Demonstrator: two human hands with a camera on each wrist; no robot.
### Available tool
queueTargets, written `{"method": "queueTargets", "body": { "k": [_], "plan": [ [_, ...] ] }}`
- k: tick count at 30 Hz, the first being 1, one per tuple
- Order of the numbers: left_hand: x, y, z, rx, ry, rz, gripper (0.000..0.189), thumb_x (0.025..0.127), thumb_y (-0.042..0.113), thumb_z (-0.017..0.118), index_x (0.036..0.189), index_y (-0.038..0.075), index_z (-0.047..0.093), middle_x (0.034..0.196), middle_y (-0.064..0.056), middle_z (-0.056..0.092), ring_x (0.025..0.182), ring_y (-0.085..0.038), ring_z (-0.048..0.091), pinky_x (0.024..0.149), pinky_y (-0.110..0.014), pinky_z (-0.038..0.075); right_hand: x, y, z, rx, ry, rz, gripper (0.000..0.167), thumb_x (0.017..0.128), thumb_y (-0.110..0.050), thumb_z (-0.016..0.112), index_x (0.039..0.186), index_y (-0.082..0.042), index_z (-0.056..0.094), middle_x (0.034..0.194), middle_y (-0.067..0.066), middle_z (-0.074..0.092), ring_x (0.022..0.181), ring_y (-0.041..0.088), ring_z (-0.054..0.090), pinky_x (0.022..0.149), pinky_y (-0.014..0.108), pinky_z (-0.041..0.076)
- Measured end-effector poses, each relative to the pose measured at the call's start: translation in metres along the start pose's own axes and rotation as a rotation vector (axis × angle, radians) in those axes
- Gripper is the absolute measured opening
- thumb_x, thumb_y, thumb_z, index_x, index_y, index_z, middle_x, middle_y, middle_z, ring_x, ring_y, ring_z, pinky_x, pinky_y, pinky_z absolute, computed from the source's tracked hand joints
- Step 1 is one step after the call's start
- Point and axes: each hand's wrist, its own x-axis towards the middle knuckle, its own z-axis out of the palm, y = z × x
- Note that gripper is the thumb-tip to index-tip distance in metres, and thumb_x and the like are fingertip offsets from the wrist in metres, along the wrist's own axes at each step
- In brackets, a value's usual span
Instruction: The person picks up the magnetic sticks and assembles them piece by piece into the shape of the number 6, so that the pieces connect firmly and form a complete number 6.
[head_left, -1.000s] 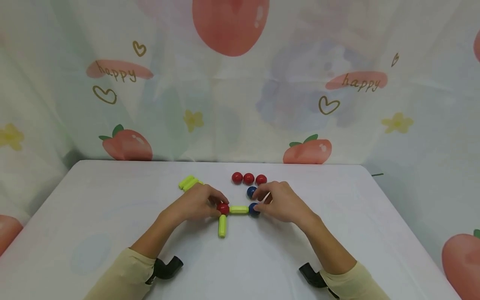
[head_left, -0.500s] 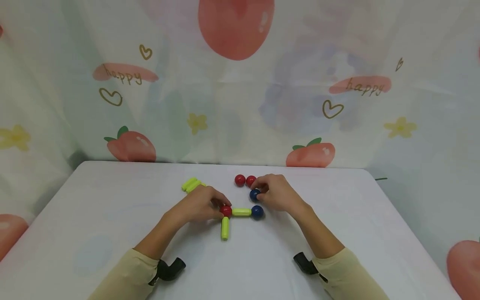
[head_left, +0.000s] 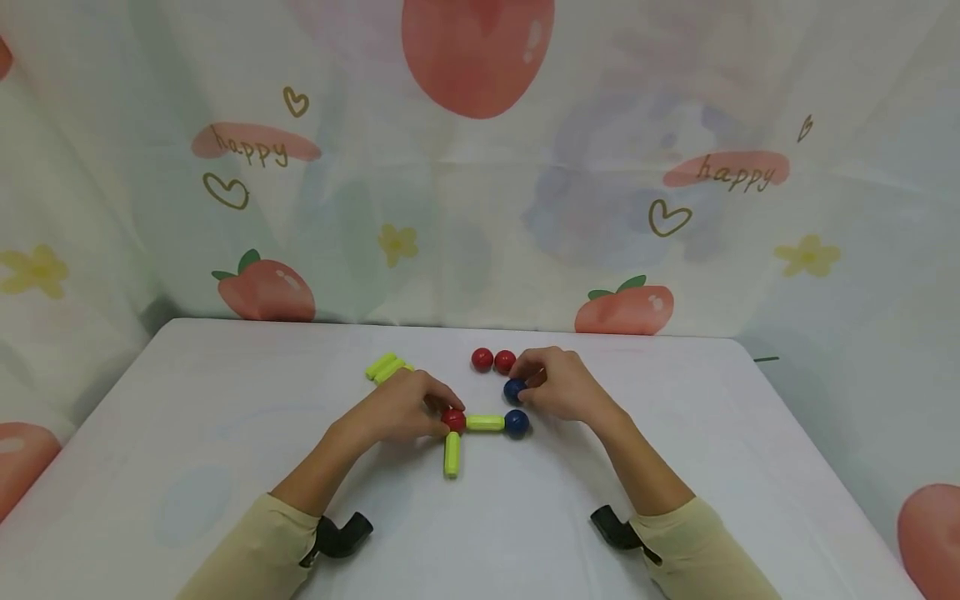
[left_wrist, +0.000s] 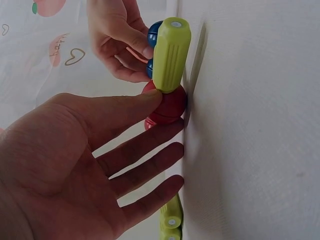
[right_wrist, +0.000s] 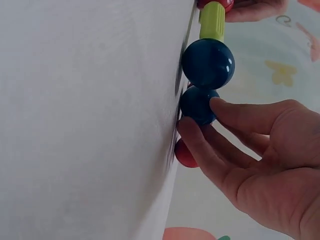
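My left hand (head_left: 403, 407) pinches a red ball (head_left: 453, 420) between thumb and forefinger. From that ball a yellow-green rod (head_left: 452, 455) points toward me; its tip shows a round metallic spot in the left wrist view. A second yellow-green rod (head_left: 485, 423) runs right from the same ball to a blue ball (head_left: 517, 423). Just behind this one, another blue ball (head_left: 514, 391) sits between the thumb and fingers of my right hand (head_left: 558, 385). In the right wrist view the held blue ball (right_wrist: 198, 105) lies right beside the attached blue ball (right_wrist: 208, 64).
Two red balls (head_left: 482, 360) show side by side farther back on the white table (head_left: 247, 392). Several loose yellow-green rods (head_left: 385, 367) lie together behind my left hand. A printed curtain (head_left: 465, 192) hangs at the table's far edge.
My right hand has left the blue ball at the rod's end and moved back to grip the blue ball behind it. It now hides the third red ball. My left hand keeps its pinch.
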Motion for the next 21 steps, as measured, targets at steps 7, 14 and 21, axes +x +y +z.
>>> {"method": "queueTargets", "body": {
  "k": [7,14,21],
  "plan": [
    [0.0,-0.001,0.0,-0.01,-0.001,0.001,0.027,0.086,0.011,0.084,0.112,0.018,0.082,0.096,0.008,0.076,0.09,-0.012,0.062,0.076,-0.027,0.053,-0.003,0.005,-0.002,0.08,-0.004,0.005,0.019,0.09,-0.008,0.078,0.108,-0.014,0.076,0.11,0.007,0.073,0.102,0.025,0.067,0.086,0.037,0.059],
    [-0.001,0.0,-0.002,-0.013,-0.006,-0.005,0.027,0.086,0.011,0.084,0.112,0.018,0.082,0.097,0.008,0.076,0.091,-0.012,0.062,0.075,-0.027,0.053,-0.01,0.003,-0.01,0.129,0.025,0.031,0.02,0.09,-0.009,0.078,0.109,-0.015,0.075,0.111,0.006,0.074,0.102,0.026,0.068,0.084,0.037,0.059],
    [0.0,-0.001,-0.001,-0.017,-0.005,-0.022,0.027,0.086,0.012,0.084,0.112,0.019,0.082,0.096,0.008,0.076,0.091,-0.012,0.062,0.074,-0.026,0.053,-0.024,-0.002,-0.015,0.136,0.042,0.016,0.024,0.091,-0.011,0.079,0.114,-0.014,0.076,0.109,0.005,0.076,0.105,0.025,0.07,0.086,0.039,0.06]
  ]
}}
